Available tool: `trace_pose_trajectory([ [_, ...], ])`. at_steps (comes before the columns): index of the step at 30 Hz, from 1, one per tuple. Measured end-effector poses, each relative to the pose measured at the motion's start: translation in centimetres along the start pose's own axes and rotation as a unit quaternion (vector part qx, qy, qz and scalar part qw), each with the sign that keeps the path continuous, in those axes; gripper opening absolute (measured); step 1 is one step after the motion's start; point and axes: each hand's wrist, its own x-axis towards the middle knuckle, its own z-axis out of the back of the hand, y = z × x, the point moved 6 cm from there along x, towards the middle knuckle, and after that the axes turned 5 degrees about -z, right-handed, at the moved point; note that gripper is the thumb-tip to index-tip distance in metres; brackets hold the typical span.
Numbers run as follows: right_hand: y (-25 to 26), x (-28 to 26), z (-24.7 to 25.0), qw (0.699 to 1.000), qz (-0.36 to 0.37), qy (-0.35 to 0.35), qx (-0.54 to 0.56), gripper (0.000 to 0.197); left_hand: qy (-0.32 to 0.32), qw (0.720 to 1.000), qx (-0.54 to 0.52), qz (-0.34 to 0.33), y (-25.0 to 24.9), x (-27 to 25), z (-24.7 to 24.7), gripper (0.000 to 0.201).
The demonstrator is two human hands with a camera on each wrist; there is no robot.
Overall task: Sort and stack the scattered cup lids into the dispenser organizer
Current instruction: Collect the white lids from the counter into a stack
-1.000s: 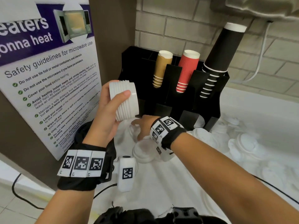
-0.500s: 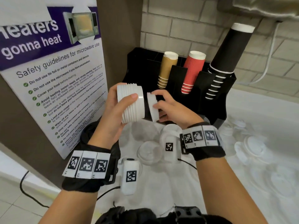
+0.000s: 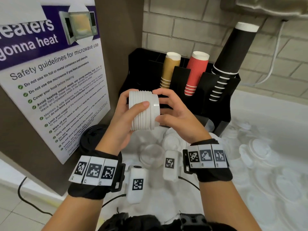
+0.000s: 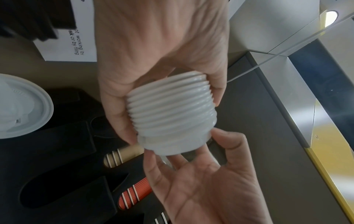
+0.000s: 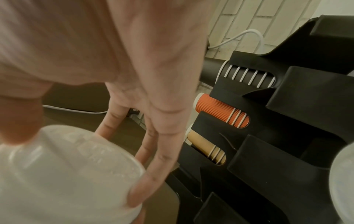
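Lids: a nested white thin-plastic stack [image 3: 144, 112] sits mid-frame, at 6 o'clock from the black dispenser organizer [image 3: 223, 105]. Left hand [image 3: 124, 121] wraps its ribbed side; right hand [image 3: 177, 116] pinches the end lid. Likely light, flexible, slippery; best held across the rims.

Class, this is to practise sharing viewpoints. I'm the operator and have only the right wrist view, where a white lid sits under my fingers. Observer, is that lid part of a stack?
Observer: Yes. The head view shows the left hand gripping a sideways stack of white lids, and the right hand gripping its other end.
Operator: Are there unsorted lids?
Observer: Yes, loose white lids lie on the counter to the right of the black organizer.
Operator: Any other colour?
Observer: A dark lid lies at the foot of the poster.
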Motion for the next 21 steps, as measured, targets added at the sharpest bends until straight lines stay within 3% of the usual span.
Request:
trace_pose_trajectory([
  [5, 0.2, -0.1, -0.1, 1.000, 0.005, 0.000, 0.004, 0.055, -0.001, 1.000, 0.001, -0.002, 0.2, 0.1, 0.0, 0.042],
  [10, 0.9, 0.3, -0.5, 1.000, 0.012, 0.018, 0.001, 0.055, 0.015, 1.000, 0.012, -0.003, -0.5, 0.0, -0.1, 0.063],
  [14, 1.5, 2.4, -0.9, 0.998, 0.012, 0.052, 0.014, 0.050, -0.047, 0.998, -0.010, -0.048, -2.1, 0.5, 1.1, 0.062],
  [16, 0.8, 4.3, -0.3, 1.000, -0.025, 0.009, 0.010, 0.039, -0.087, 0.993, -0.028, -0.071, -3.0, 0.8, 2.1, 0.054],
  [18, -0.6, 6.5, 0.0, 0.994, -0.077, -0.046, -0.056, 0.035, -0.107, 0.990, -0.032, -0.085, -3.8, 0.9, 2.9, 0.051],
  [19, -1.4, 7.7, -0.5, 0.987, -0.098, -0.040, -0.121, 0.037, -0.110, 0.989, -0.032, -0.088, -4.1, 0.9, 3.1, 0.050],
  [21, -3.5, 9.7, -2.9, 0.953, -0.119, 0.049, -0.276, 0.046, -0.109, 0.989, -0.030, -0.091, -4.4, 0.9, 3.4, 0.051],
])
